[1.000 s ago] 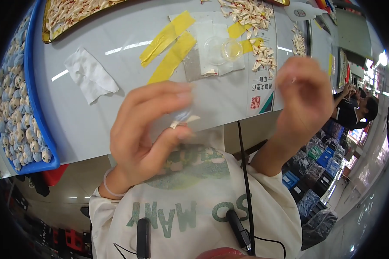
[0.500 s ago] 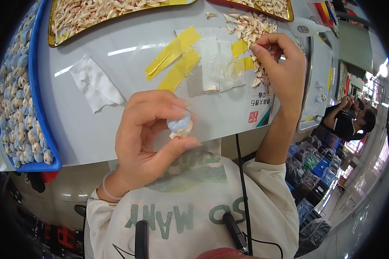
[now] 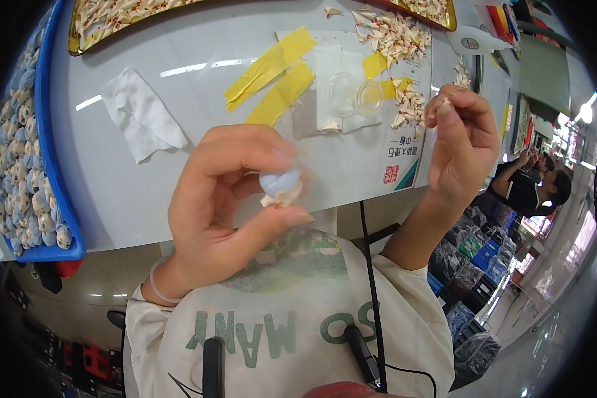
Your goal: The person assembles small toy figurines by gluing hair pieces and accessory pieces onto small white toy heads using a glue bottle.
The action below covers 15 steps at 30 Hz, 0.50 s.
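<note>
Between the thumb and fingers of my left hand [image 3: 222, 192] is a small rounded figurine [image 3: 282, 186], pale blue on top and cream below. My right hand [image 3: 463, 136] is raised at the right, its thumb and forefinger pinching a tiny cream pointed piece [image 3: 446, 101]. Just left of those fingertips, a loose pile of similar cream pointed pieces with red tips [image 3: 395, 41] lies on the table. Clear round lids [image 3: 368, 95] rest on a pale pad near the yellow tape [image 3: 280, 93].
A blue tray [image 3: 46, 166] full of blue and cream figurines stands at the left. Gold-rimmed trays [image 3: 113, 43] of cream pieces line the far side. A white cloth [image 3: 142, 119] lies on the table, and a white bottle [image 3: 477, 41] at the far right. Another person [image 3: 537, 186] sits beyond.
My right hand has lifted away from the pile, moving right and toward me, with a cream piece now visible in its pinch. My left hand still holds the figurine.
</note>
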Each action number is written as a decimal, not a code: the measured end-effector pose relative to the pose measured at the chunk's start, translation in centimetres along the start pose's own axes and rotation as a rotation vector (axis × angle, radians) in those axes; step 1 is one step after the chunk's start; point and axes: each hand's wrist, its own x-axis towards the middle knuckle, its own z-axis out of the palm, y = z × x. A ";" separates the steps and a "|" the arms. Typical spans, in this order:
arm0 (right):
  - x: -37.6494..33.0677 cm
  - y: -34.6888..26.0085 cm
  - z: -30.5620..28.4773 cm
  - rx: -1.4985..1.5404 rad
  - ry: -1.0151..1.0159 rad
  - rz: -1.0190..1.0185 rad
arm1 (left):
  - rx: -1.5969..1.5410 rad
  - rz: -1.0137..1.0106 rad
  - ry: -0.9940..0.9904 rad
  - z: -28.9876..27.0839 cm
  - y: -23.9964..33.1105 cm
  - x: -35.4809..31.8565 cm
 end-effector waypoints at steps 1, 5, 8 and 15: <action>-0.2 0.2 0.1 0.156 -0.047 0.020 | 0.005 -0.017 0.062 0.3 -0.1 -0.1; -0.8 0.6 0.6 0.383 -0.172 0.041 | 0.178 0.037 -0.031 -0.7 -0.2 0.2; -0.7 0.3 0.7 0.343 -0.194 0.033 | 0.206 0.076 -0.052 -0.8 -0.3 0.5; 1.0 -2.5 2.1 -0.338 -0.300 -0.142 | -0.175 -0.076 0.056 0.1 0.1 -0.3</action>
